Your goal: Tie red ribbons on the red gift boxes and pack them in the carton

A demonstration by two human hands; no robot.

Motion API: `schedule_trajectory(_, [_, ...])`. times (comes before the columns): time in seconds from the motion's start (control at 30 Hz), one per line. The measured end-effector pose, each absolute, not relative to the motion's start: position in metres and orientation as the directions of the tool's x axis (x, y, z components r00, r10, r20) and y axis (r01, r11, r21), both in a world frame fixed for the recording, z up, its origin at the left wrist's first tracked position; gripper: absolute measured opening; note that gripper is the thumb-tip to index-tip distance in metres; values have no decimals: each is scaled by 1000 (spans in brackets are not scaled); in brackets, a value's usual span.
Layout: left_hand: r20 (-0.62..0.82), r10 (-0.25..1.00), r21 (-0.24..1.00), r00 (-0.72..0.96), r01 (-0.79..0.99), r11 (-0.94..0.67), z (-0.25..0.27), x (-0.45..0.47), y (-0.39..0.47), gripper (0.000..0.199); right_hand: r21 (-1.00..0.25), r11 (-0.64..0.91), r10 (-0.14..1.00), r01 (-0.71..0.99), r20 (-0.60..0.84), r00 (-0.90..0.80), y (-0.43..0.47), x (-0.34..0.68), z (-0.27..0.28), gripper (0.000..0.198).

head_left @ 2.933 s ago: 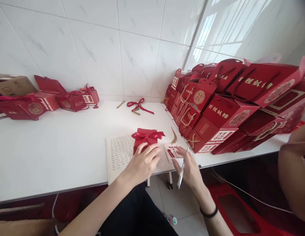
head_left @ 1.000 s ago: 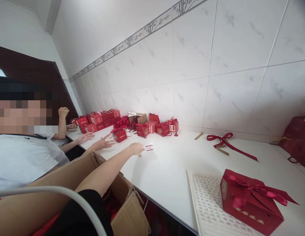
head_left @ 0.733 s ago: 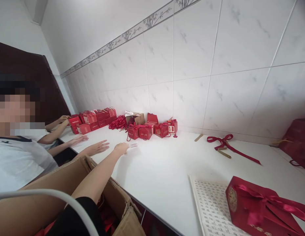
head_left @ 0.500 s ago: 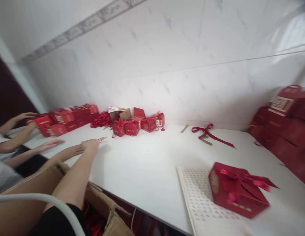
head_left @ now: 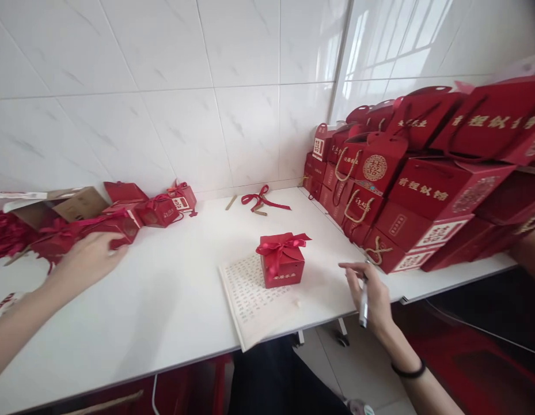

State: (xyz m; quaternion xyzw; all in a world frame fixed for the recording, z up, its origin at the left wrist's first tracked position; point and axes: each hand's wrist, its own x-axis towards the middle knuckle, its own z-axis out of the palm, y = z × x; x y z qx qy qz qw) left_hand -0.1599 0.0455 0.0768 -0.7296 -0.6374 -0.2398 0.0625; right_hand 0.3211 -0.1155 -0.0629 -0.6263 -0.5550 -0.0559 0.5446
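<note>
The half-curled left hand (head_left: 88, 258), hold unclear, meets a left-side red box (head_left: 131, 226), likely light, squashy, best side-held; right hand (head_left: 378, 302) pinches a pen (head_left: 363, 306).

left hand (head_left: 88, 256): perhaps touching red box (head_left: 129, 226), contact hidden | card (head_left: 4, 305): edge-cut | notebook (head_left: 241, 288): writing illegible

From my end I see a long, smooth white table (head_left: 172, 294). Between the left hand (head_left: 94, 253) and the right hand (head_left: 373, 294) lies a cream paper notebook with rows of writing (head_left: 252, 308), and a red cardboard box with a satin bow (head_left: 284, 275) stands at least partly on it. Farther off than both hands, I make out a loose red ribbon (head_left: 276, 204) and a flat gold strip (head_left: 231, 202). Beyond the right hand rises a stack of red cardboard boxes (head_left: 422, 196); by the left hand sits a row of small red cardboard boxes (head_left: 163, 213).
</note>
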Motion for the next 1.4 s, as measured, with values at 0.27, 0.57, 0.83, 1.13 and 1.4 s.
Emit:
schedule_trajectory(0.27, [46,930,459,363,820,-343,58,43,-1,42,-940,293,882,175,337,330,-52,289,-16,48])
schedule_trajectory(0.57, [-54,912,919,407,377,-114,15,70,-2,37,-943,328,927,-53,311,211,-27,285,-12,42])
schedule_trajectory(0.83, [13,878,945,478,281,-167,16,61,1,31,-948,282,937,-147,240,252,-21,283,-27,40])
schedule_trajectory(1.13, [50,903,968,426,201,-149,23,65,-4,31,-957,239,958,-162,204,203,-28,287,-30,38])
schedule_trajectory(1.4, [125,835,964,536,133,-230,27,61,-7,19,-954,274,959,-123,261,110,-37,284,-25,36])
